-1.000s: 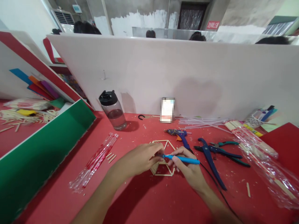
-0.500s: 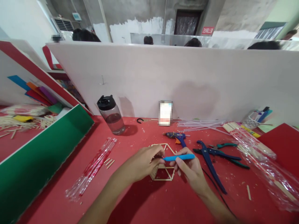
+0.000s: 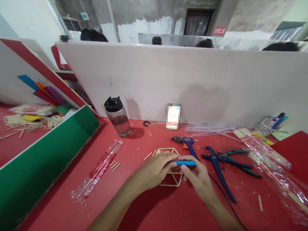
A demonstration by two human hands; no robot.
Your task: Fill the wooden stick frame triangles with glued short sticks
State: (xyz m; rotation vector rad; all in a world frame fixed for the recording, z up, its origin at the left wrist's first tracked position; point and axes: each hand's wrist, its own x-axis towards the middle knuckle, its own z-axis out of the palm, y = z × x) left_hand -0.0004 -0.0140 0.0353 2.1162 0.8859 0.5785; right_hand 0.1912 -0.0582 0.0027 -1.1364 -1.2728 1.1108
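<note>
A blue pen-like tool (image 3: 186, 163) lies level between my hands. My right hand (image 3: 196, 173) is closed round its right part, thumb below. The fingers of my left hand (image 3: 160, 166) are pinched at its left end, which they hide. Under both hands, partly covered, a frame of thin wooden sticks (image 3: 169, 185) rests on the red table (image 3: 149, 211). A loose stick (image 3: 148, 156) sits left of the frame, and several short sticks (image 3: 115, 166) are further left.
Behind the hands lies a blue glue gun (image 3: 190, 144); blue cutters (image 3: 220, 170) and green-handled pliers (image 3: 237, 152) are at the right, near plastic-wrapped sticks (image 3: 267, 154). A bottle (image 3: 119, 118), a phone (image 3: 173, 117) and a green board (image 3: 53, 160) stand around.
My left hand has moved along the blue tool toward my right hand, and less of the tool shows. The loose stick left of the frame now shows. The whole view has shifted slightly.
</note>
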